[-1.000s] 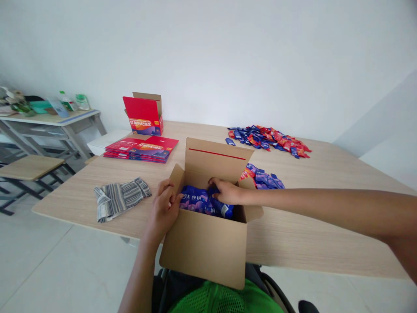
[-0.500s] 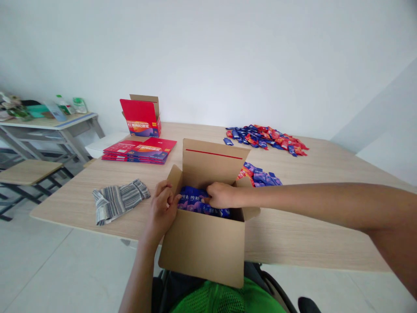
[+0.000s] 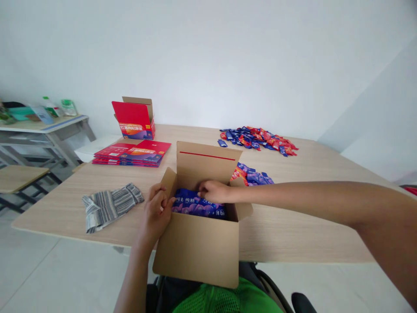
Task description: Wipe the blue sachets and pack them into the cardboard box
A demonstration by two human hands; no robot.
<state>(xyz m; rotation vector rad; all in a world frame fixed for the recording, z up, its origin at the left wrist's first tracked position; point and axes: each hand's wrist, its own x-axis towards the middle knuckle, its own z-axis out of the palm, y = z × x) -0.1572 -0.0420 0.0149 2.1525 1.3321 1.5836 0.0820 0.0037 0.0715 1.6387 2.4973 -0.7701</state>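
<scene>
An open cardboard box (image 3: 198,250) stands at the front table edge with its flaps spread. Blue-purple sachets (image 3: 187,204) lie in rows inside it. My left hand (image 3: 158,213) is closed on the box's left side flap, thumb over the inner edge. My right hand (image 3: 213,191) reaches into the box from the right. Its fingers are pinched together at the upper edge of a blue sachet, which the hand partly covers. Behind the box's right side, a small pile of blue and red sachets (image 3: 257,177) is partly hidden.
A larger heap of red and blue sachets (image 3: 260,140) lies at the back. Flattened red cartons (image 3: 133,153) are stacked at left, before an open red box (image 3: 135,121). A striped grey cloth (image 3: 112,206) lies left of my left hand. Stool (image 3: 21,177) at far left.
My right hand has risen slightly from among the sachets, and more of their printed fronts show. My left hand keeps its grip on the flap. The whole view has shifted a little.
</scene>
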